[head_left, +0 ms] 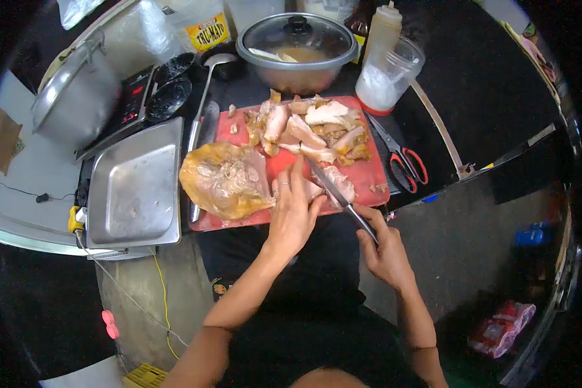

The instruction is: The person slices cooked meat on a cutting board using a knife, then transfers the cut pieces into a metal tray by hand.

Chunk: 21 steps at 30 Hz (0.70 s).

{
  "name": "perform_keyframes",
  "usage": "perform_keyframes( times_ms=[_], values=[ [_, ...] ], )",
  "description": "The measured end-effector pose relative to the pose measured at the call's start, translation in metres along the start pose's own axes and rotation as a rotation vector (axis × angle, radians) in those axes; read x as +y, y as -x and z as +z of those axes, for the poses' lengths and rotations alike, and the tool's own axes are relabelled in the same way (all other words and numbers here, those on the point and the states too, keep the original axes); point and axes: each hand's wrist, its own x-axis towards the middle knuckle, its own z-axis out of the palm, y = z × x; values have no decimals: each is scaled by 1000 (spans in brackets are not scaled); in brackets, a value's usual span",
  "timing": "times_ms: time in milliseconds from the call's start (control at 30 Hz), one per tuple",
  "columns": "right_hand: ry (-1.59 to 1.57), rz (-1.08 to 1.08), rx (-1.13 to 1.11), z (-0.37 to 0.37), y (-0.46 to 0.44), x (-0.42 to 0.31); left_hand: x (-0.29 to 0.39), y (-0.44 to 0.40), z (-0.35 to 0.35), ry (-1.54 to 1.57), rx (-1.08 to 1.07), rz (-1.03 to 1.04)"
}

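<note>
My right hand [385, 249] is wrapped round the dark handle of a kitchen knife [335, 191]. Its blade points up and left, lying at a piece of cooked chicken [338, 181] on the red cutting board [275, 163]. My left hand [293, 210], with a ring on one finger, holds the near end of that meat, fingers extended and thumb beside it. Just left of this hand sits a large yellow-skinned chunk of cooked chicken [226, 181]. Cut chicken pieces [310, 126] are heaped along the board's far side.
A steel tray [134, 226] stands left of the board, with a ladle [200, 110] between them. Red-handled scissors [404, 161] lie to the right. Behind are a glass-lidded pot [297, 55], a clear container [385, 81] and a squeeze bottle [383, 32]. A large pot [77, 97] stands at left.
</note>
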Motion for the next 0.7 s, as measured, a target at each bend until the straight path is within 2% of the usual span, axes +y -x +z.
perform_keyframes(
  times_ms=[100, 200, 300, 400, 433, 467, 533, 600, 667, 700],
  values=[
    [-33, 14, 50, -9, -5, -10, 7, 4, -3, -38, -43, 27],
    [-459, 8, 98, 2, -13, 11, 14, 4, -6, -96, -80, 61],
    [-802, 267, 3, -1, -14, 0, 19, 1, -11, -144, -54, 119],
    [-944, 294, 0, 3, -14, -4, 19, -8, -17, 42, -59, 124],
    [-956, 260, -12, 4, -13, -3, 18, -10, -13, 84, 27, 141],
    [-959, 291, -22, 4, -12, -4, 19, -12, -11, 350, -16, 0],
    [-993, 200, -62, 9, -11, -2, 23, -18, -7, 884, -159, -260],
    [-971, 220, -96, 9, -6, -6, 41, -22, -18, 1181, -235, -528],
    [-978, 180, -102, 11, -3, -7, 31, -25, -10, 1100, -202, -336],
    [-979, 171, -111, 6, -1, -9, 26, -25, -12, 1038, -231, -312]
  ],
)
